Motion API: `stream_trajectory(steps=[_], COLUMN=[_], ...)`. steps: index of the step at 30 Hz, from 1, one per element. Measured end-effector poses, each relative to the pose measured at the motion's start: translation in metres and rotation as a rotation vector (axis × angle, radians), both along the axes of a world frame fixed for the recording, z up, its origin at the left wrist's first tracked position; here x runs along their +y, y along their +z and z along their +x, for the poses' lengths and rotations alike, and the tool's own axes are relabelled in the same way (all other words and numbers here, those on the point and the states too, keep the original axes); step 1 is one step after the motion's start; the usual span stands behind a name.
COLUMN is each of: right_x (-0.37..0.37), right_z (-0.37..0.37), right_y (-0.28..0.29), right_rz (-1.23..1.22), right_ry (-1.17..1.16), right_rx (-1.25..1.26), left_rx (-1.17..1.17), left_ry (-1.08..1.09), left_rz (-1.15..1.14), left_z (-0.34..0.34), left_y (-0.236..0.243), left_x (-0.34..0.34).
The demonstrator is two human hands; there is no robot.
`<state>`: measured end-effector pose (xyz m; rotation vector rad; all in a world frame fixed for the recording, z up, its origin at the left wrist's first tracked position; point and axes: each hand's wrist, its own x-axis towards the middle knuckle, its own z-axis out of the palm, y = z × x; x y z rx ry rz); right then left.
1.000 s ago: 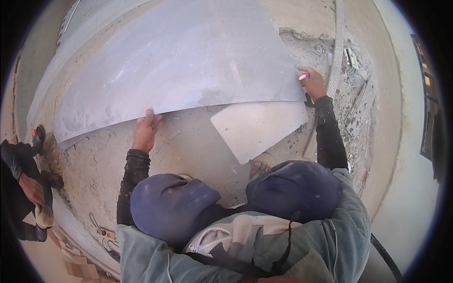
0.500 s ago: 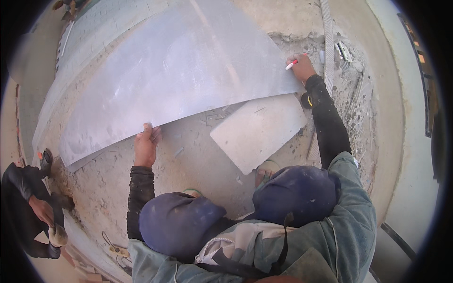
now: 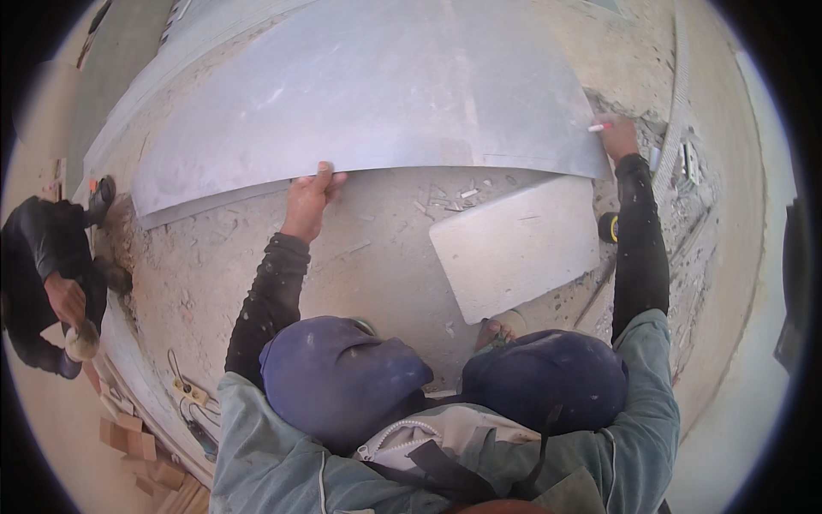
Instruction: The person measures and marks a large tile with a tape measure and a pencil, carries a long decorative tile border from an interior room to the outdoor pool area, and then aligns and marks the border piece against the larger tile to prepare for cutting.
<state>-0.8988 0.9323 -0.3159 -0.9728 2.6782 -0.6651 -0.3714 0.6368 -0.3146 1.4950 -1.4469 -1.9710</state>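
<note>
A large grey sheet, apparently metal [image 3: 368, 94], spans the far middle, its near edge toward me. My left hand [image 3: 310, 202] grips that near edge left of its middle, thumb up at the rim and fingers partly hidden beneath. Out at the sheet's right side, my right hand [image 3: 620, 137] is closed around a red-and-white marker [image 3: 598, 128], which points left over the sheet's border. Under the sheet's right corner lies a pale flat slab [image 3: 522, 244]. Beside my right forearm sits a black-and-yellow tape measure [image 3: 609, 227].
At the left, another person [image 3: 60, 274] in dark clothing is bent low. A power strip [image 3: 190, 391] with cords and several wooden blocks [image 3: 128, 437] lie lower left. Broken rubble [image 3: 685, 206] and a long ribbed strip [image 3: 676, 103] run along the right. My knees [image 3: 548, 377] are close below the slab.
My view has shifted, so the sheet's near edge now appears more level and higher. Both hands keep their holds, the left on the sheet, the right on the marker.
</note>
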Motion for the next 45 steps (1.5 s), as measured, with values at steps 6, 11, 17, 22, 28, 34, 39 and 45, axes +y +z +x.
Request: stream_trajectory(steps=[6, 11, 17, 22, 28, 34, 39, 45], right_x=[-0.013, 0.027, 0.061, 0.044, 0.040, 0.046, 0.043, 0.039], right_z=[-0.020, -0.044, -0.037, -0.015, -0.015, -0.020, -0.018, -0.008], right_y=[-0.013, -0.044, -0.075, -0.080, -0.078, -0.073, -0.061, -0.051], right_rz=[-0.006, -0.175, -0.343, -0.334, -0.376, -0.310, -0.312, -0.291], right_ry=[-0.041, -0.265, -0.269, -0.331, -0.285, -0.246, -0.265, -0.271], right_rx=[0.039, -0.303, -0.527, -0.526, -0.580, -0.518, -0.573, -0.437], left_rx=[-0.043, -0.161, -0.068, -0.050, -0.100, -0.099, -0.057, -0.286], left_ry=[-0.128, -0.118, 0.441, 0.476, 0.509, 0.425, 0.424, 0.205], left_rz=[-0.051, 0.090, 0.032, -0.069, -0.161, -0.167, -0.166, -0.135], left_z=[-0.003, 0.035, 0.094, 0.102, 0.099, 0.100, 0.097, 0.115], left_y=[0.014, 0.026, 0.021, 0.011, -0.002, 0.006, 0.015, 0.032], left_x=[-0.011, -0.020, -0.064, -0.105, -0.115, -0.119, -0.118, -0.120])
